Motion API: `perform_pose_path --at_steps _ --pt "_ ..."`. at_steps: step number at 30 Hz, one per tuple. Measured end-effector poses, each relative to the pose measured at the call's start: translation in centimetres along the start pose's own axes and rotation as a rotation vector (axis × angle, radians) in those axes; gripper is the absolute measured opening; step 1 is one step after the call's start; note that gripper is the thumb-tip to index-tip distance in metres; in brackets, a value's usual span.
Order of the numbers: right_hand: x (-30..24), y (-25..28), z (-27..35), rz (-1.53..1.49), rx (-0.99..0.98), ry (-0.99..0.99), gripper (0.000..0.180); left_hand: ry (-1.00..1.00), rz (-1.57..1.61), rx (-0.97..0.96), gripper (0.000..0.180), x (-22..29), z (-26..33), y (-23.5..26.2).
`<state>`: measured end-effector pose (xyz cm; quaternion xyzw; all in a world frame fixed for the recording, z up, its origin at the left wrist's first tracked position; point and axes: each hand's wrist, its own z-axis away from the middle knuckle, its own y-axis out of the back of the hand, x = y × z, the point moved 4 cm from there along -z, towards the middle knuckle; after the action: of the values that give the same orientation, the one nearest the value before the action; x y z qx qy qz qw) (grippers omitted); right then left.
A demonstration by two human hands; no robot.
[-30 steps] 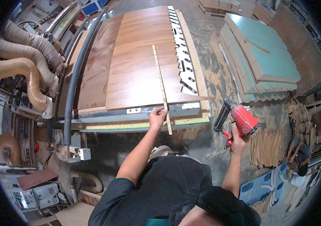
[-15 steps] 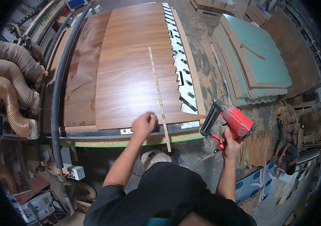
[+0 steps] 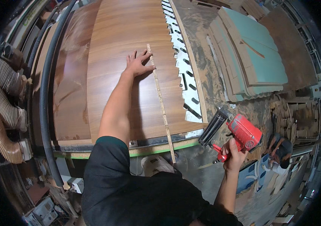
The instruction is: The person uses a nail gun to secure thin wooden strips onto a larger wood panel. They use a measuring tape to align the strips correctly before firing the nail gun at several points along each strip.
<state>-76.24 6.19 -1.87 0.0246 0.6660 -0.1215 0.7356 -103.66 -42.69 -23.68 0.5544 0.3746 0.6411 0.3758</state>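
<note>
My left hand [image 3: 138, 64] reaches over the wood-grain panel [image 3: 119, 94] with fingers spread. Its fingertips and thumb come up to the left side of a long, narrow particleboard strip [image 3: 159, 96], near the strip's far end. Whether they touch it I cannot tell. The strip lies lengthwise on the panel, and its near end juts past the table's front edge. My right hand [image 3: 234, 156] is wrapped round the handle of a red and black nail gun [image 3: 245, 132], held in the air to the right of the panel's near corner.
A white toothed edge with dark slots [image 3: 188, 84] runs along the panel's right side. Stacked pale green boards [image 3: 260, 49] stand at the right. Ribbed hoses [image 3: 4, 132] and a black pipe [image 3: 47, 86] line the left. Another person [image 3: 282, 148] is low at the far right.
My left hand has moved forward from the panel's near edge to the strip's far end, its fingers spreading. The nail gun stays in my right hand, slightly lower and further right.
</note>
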Motion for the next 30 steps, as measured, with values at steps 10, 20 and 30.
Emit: perform_pose_path --at_steps 10,20,30 --pt "1.6 0.0 0.6 0.061 0.02 -0.05 0.029 -0.01 0.068 -0.067 0.111 1.5 -5.9 -0.1" --pt "3.9 -0.1 0.8 0.025 0.014 -0.109 0.027 -0.005 0.081 -0.07 0.107 1.2 -6.4 -0.1" --pt "4.0 -0.3 0.0 0.049 0.088 -0.156 0.023 -0.004 0.056 -0.027 0.108 0.5 -6.6 -0.2"
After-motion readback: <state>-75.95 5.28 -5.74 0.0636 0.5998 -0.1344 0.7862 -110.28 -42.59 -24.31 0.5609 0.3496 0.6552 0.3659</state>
